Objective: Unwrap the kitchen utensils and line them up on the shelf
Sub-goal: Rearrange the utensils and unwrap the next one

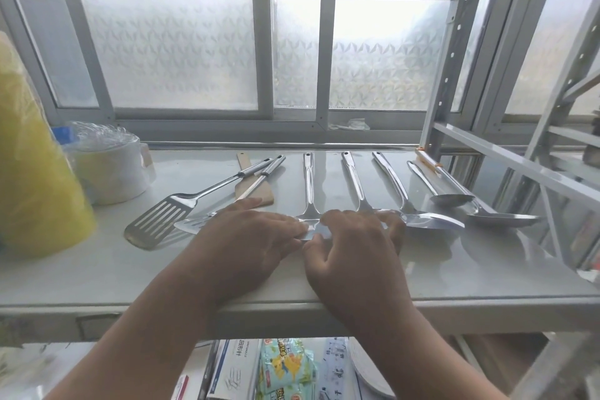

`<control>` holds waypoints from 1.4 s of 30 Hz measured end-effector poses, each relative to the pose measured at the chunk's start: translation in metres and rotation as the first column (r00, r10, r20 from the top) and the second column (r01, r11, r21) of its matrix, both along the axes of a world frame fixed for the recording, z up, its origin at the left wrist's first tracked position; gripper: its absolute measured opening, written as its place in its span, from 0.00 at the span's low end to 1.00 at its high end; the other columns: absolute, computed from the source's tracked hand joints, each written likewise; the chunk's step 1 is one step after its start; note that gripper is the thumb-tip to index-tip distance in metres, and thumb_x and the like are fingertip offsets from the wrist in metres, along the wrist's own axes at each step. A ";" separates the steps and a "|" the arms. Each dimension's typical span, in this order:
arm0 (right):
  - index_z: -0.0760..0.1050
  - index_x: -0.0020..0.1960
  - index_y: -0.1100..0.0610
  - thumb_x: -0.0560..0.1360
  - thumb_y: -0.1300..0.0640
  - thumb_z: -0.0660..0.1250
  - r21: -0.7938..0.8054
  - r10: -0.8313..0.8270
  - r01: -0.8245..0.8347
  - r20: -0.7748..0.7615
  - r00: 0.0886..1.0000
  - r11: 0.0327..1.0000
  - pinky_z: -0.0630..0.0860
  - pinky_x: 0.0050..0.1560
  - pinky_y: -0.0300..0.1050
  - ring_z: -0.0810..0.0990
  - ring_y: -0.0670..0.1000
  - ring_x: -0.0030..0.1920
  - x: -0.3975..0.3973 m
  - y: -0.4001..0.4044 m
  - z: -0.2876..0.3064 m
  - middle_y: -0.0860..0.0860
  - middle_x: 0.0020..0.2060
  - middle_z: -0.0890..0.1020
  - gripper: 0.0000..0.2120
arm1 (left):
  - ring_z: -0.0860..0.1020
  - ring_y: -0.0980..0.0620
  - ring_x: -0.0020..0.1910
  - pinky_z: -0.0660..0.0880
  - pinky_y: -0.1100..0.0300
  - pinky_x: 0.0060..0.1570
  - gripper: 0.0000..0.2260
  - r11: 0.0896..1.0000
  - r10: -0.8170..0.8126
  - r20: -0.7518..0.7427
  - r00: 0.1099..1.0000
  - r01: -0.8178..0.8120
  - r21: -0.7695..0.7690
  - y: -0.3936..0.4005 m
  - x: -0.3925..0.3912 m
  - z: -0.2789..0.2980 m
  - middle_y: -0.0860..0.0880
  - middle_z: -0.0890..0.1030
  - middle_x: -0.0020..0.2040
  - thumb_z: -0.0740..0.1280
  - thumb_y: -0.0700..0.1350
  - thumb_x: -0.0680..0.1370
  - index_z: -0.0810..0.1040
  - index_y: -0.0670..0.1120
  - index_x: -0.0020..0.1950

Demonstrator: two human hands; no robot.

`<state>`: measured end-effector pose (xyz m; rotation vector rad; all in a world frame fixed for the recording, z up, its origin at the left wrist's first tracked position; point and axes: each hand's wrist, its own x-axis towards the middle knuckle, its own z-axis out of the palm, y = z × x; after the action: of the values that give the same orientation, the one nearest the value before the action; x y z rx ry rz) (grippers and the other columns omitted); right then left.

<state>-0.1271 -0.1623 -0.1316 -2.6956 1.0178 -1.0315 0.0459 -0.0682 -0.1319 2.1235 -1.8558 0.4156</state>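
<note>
Several steel utensils lie on the white shelf, handles pointing away from me. In the middle lies a steel turner; my left hand and my right hand both pinch its blade end, which is mostly hidden under the fingers. Whether a wrapper covers the blade I cannot tell. To its right lie another turner, a spatula, a small spoon and a large ladle. On the left are a slotted turner, a second slotted utensil and a wooden spatula.
A big yellow wrapped roll and a plastic-wrapped white stack stand at the shelf's left end. Frosted windows sit behind the shelf, and metal rack posts rise at the right. Packets and boxes fill the shelf below.
</note>
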 end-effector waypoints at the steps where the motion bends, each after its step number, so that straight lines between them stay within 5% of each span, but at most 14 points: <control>1: 0.77 0.46 0.47 0.72 0.49 0.60 0.013 0.004 -0.004 0.024 1.000 1.000 0.61 0.64 0.52 0.78 0.50 0.48 -0.001 -0.001 0.000 0.44 0.39 0.80 0.08 | 0.73 0.62 0.75 0.63 0.55 0.81 0.24 1.000 0.011 -0.008 1.000 -0.011 0.003 0.000 0.000 -0.001 0.69 0.80 0.69 0.53 0.67 0.83 0.82 0.64 0.70; 8: 0.80 0.43 0.52 0.70 0.53 0.63 -0.046 0.172 -0.170 0.045 0.984 0.984 0.67 0.58 0.51 0.77 0.53 0.47 -0.004 0.004 -0.007 0.47 0.39 0.82 0.08 | 0.75 0.63 0.72 0.63 0.54 0.79 0.22 0.999 0.041 -0.003 0.999 -0.041 -0.006 0.001 0.000 0.000 0.71 0.80 0.67 0.54 0.69 0.83 0.82 0.65 0.66; 14: 0.64 0.37 0.46 0.71 0.52 0.60 -0.018 0.175 -0.175 0.067 0.982 0.984 0.68 0.56 0.53 0.74 0.53 0.42 -0.002 0.003 -0.006 0.46 0.34 0.79 0.06 | 0.70 0.58 0.78 0.64 0.53 0.80 0.25 0.999 0.051 -0.014 0.999 -0.051 0.005 0.000 0.001 -0.003 0.70 0.80 0.68 0.51 0.70 0.83 0.81 0.66 0.70; 19: 0.74 0.39 0.48 0.73 0.53 0.61 0.005 0.148 -0.148 0.048 0.988 0.989 0.68 0.54 0.51 0.76 0.52 0.44 -0.002 -0.001 -0.008 0.46 0.36 0.80 0.06 | 0.73 0.56 0.76 0.68 0.51 0.77 0.24 0.999 0.053 -0.036 0.998 -0.052 0.013 0.000 0.000 -0.001 0.71 0.80 0.68 0.51 0.70 0.84 0.79 0.67 0.70; 26: 0.70 0.38 0.47 0.73 0.52 0.61 0.003 0.140 -0.140 0.022 0.990 0.990 0.66 0.53 0.51 0.75 0.52 0.45 -0.001 -0.002 -0.007 0.45 0.36 0.78 0.05 | 0.76 0.54 0.72 0.73 0.48 0.71 0.23 0.996 0.078 -0.035 0.996 -0.076 0.040 -0.001 0.001 0.000 0.70 0.80 0.68 0.52 0.71 0.84 0.78 0.66 0.70; 33: 0.82 0.52 0.48 0.72 0.50 0.66 -0.055 0.177 -0.176 0.020 0.984 0.983 0.66 0.63 0.52 0.76 0.49 0.57 -0.006 0.005 -0.002 0.44 0.49 0.84 0.11 | 0.75 0.57 0.75 0.63 0.52 0.78 0.26 0.995 0.104 0.020 0.994 -0.104 0.012 0.025 -0.005 0.017 0.60 0.78 0.75 0.58 0.68 0.84 0.76 0.59 0.78; 37: 0.83 0.54 0.50 0.71 0.53 0.66 -0.134 0.296 -0.291 0.020 0.955 0.947 0.68 0.65 0.51 0.77 0.49 0.59 -0.002 0.013 0.007 0.44 0.53 0.84 0.14 | 0.78 0.53 0.71 0.68 0.49 0.72 0.28 0.973 0.222 -0.019 0.975 -0.223 -0.055 0.058 0.028 0.025 0.60 0.80 0.73 0.58 0.70 0.82 0.77 0.60 0.77; 42: 0.82 0.56 0.51 0.72 0.55 0.61 0.032 0.384 -0.383 -0.105 0.917 0.923 0.76 0.60 0.50 0.80 0.55 0.55 0.048 0.033 0.044 0.50 0.52 0.85 0.17 | 0.58 0.51 0.86 0.55 0.40 0.82 0.42 0.900 0.393 -0.138 0.909 -0.350 0.259 0.072 0.056 0.031 0.57 0.59 0.87 0.52 0.84 0.68 0.61 0.73 0.81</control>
<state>-0.0796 -0.1298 -0.0877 -2.8055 0.4668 -0.8071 0.1015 0.0040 -0.1014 2.5848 -1.4490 0.0728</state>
